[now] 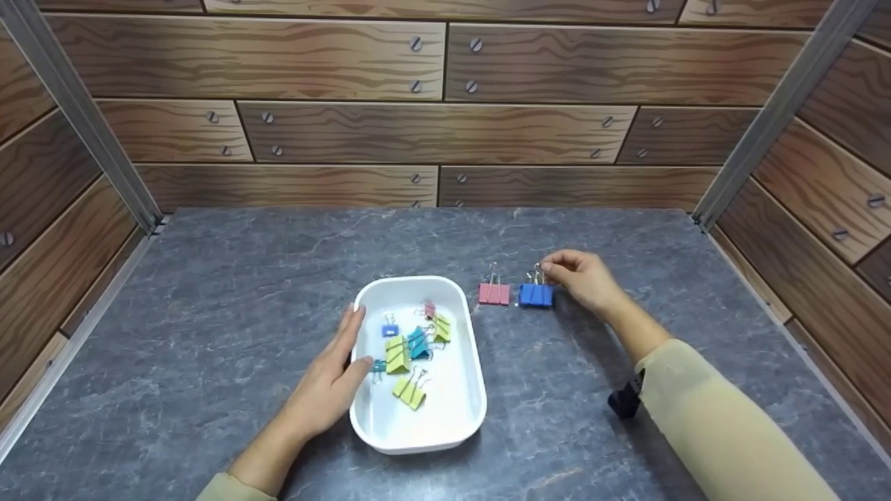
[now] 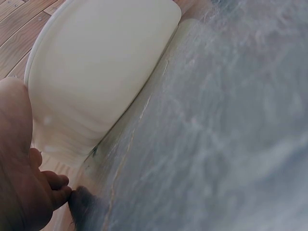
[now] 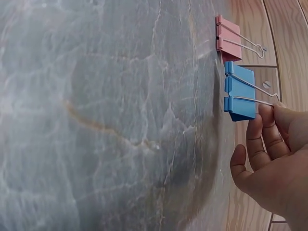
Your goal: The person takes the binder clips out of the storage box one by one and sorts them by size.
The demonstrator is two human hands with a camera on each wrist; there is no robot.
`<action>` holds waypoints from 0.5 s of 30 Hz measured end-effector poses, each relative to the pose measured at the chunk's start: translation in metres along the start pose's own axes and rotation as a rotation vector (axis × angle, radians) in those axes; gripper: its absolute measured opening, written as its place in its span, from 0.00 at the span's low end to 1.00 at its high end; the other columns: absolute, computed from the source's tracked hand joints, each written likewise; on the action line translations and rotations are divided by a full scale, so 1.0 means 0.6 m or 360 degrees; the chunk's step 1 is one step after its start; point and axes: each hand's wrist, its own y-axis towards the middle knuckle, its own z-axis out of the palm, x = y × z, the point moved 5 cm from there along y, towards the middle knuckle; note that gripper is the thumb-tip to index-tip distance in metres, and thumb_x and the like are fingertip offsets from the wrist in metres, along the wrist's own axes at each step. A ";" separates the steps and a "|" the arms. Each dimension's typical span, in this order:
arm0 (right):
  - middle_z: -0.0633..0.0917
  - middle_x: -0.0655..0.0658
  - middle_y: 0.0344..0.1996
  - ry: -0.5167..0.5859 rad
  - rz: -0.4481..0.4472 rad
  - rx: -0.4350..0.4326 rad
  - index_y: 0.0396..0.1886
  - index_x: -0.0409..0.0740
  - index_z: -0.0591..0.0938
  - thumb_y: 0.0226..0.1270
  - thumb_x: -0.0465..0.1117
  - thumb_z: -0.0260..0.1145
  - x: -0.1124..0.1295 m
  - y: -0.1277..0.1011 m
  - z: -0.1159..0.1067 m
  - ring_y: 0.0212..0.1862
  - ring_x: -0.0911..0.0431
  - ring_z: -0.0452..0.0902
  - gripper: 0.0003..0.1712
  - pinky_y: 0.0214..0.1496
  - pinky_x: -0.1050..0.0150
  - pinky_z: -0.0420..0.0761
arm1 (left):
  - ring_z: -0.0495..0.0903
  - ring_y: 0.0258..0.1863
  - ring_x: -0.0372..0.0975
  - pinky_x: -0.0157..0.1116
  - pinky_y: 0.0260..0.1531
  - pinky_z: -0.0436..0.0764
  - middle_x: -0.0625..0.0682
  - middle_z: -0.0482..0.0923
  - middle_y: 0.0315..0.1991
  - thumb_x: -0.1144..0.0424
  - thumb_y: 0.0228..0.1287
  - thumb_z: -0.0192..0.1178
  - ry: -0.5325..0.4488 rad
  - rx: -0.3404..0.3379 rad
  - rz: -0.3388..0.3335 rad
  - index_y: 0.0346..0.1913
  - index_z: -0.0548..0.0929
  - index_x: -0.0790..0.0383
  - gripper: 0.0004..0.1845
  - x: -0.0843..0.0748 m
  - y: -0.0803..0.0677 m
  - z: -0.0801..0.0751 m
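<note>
The right hand (image 1: 583, 278) is pinching the wire handles of the blue binder clip (image 1: 535, 295), standing on the worktop (image 1: 209, 313) just right of the pink clip (image 1: 493, 293). The left hand (image 1: 333, 386), fingers relaxed, is resting against the white tray's (image 1: 459, 417) left rim.

Two binder clips stood on the table: one pink clip (image 1: 493, 293) and one blue clip (image 1: 535, 295). One white tray (image 1: 456, 416) held about seven more clips.
</note>
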 end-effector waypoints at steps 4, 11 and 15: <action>0.86 0.48 0.32 -0.0009 0.0003 -0.0007 0.49 0.24 0.85 0.79 0.34 0.65 -0.005 0.002 0.001 0.36 0.62 0.81 0.13 0.46 0.63 0.86 | 0.47 0.84 0.49 0.54 0.80 0.51 0.53 0.44 0.87 0.61 0.80 0.55 -0.0011 0.0014 -0.0027 0.87 0.53 0.50 0.39 0.003 0.000 0.000; 0.89 0.44 0.37 0.0061 0.0029 -0.0004 0.50 0.21 0.84 0.79 0.32 0.65 -0.010 0.001 0.002 0.37 0.63 0.83 0.14 0.45 0.67 0.86 | 0.48 0.84 0.49 0.55 0.80 0.53 0.55 0.44 0.87 0.61 0.79 0.55 -0.0001 0.0016 -0.0004 0.87 0.53 0.52 0.39 0.001 0.001 0.000; 0.89 0.45 0.37 0.0067 0.0036 0.0009 0.51 0.20 0.83 0.79 0.32 0.64 -0.013 0.003 0.002 0.37 0.65 0.82 0.14 0.44 0.69 0.86 | 0.48 0.84 0.49 0.55 0.80 0.54 0.56 0.45 0.87 0.62 0.79 0.55 0.0000 0.0009 0.0013 0.87 0.53 0.52 0.39 0.001 0.002 -0.001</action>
